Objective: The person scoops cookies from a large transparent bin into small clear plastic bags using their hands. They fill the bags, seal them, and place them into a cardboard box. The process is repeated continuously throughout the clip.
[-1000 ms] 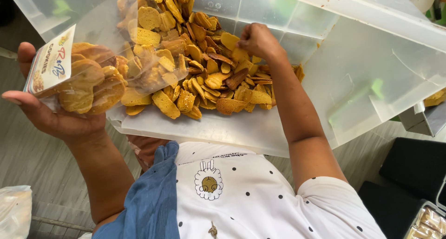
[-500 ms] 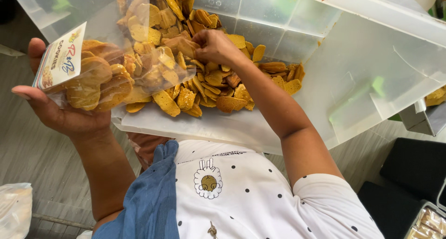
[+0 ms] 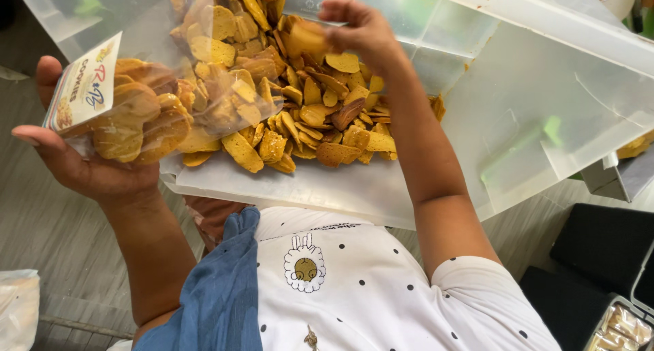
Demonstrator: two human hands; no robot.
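Head view: clear cookie bag (image 3: 146, 109) (half-full)

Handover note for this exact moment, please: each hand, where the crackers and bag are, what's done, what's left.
Left hand: palm up, cradling the clear plastic bag with a printed paper label, already holding round golden crackers.
Right hand: raised over the pile, fingers pinched on one golden cracker.
Loose pile of golden-brown crackers: in the large translucent plastic bin, tilted toward the person's lap.
Done: bag partly filled.
Left: the pinched cracker is not in the bag yet; most of the pile remains in the bin. Whether the bag's mouth is open enough is hard to tell.
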